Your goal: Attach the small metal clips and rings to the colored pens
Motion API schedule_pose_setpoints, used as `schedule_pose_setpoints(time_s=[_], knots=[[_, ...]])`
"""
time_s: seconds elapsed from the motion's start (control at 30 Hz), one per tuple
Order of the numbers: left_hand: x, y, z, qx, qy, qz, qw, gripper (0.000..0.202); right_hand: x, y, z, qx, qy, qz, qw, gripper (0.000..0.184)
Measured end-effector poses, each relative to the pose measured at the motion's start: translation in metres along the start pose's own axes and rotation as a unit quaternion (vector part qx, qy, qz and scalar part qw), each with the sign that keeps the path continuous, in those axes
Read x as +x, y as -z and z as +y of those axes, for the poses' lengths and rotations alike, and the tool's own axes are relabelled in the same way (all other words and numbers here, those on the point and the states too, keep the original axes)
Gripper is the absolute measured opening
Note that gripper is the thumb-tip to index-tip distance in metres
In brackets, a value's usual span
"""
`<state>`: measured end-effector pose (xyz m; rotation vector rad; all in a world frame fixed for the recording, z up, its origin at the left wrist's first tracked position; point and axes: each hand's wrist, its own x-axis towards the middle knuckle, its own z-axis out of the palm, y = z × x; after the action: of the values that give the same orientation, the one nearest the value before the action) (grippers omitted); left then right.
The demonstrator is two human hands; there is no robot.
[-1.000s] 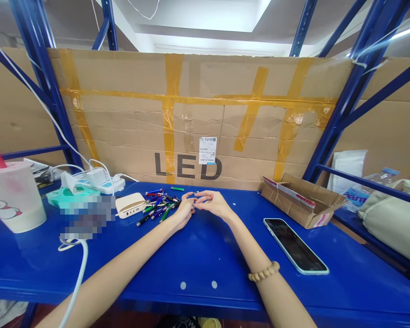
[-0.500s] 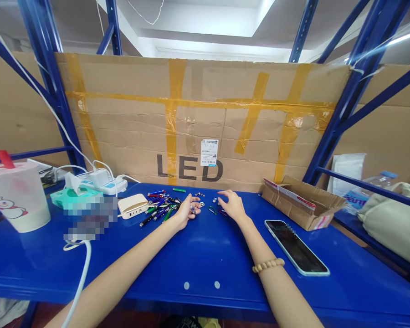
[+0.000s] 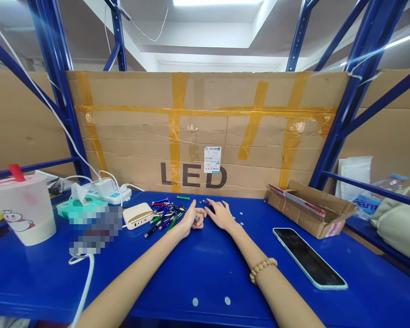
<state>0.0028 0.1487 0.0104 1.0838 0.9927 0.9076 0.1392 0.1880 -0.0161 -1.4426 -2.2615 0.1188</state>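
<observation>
My left hand sits on the blue tabletop, fingers curled in, and a small metal part is pinched at the fingertips. It's tiny and partly covered, so I can't make out what kind of part it is. My right hand is empty, fingers spread and low over the tabletop, just beside the left hand but not touching it.

Compared with the frame half a second back, the right hand has pulled in from the loose bits toward the left hand, and the view has tilted up, so everything sits lower in the frame. The left hand is in about the same spot on the tabletop.

More small metal parts lie just past the fingertips. A heap of pens sits left of the left hand, by a cream power bank. Further left are a tissue box, a power strip and a plastic cup, with a pixelated patch in front. A phone lies face up to the right, behind it an open cardboard box. A bead bracelet is on my right wrist.
</observation>
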Motion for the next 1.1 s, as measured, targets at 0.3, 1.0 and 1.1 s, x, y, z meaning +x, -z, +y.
schedule_pose_setpoints(time_s=[0.3, 1.0, 1.1], knots=[[-0.001, 0.000, -0.002, 0.036, -0.018, 0.028, 0.999, 0.059, 0.000, 0.005, 0.003, 0.006, -0.001, 0.010, 1.000, 0.033], [0.003, 0.000, -0.006, -0.003, -0.152, 0.129, 0.980, 0.047, -0.002, 0.020, 0.005, 0.058, -0.185, -0.016, 0.981, 0.018], [0.004, 0.000, -0.010, 0.060, -0.142, 0.129, 0.980, 0.052, -0.003, 0.020, 0.006, 0.074, -0.180, -0.011, 0.981, 0.017]])
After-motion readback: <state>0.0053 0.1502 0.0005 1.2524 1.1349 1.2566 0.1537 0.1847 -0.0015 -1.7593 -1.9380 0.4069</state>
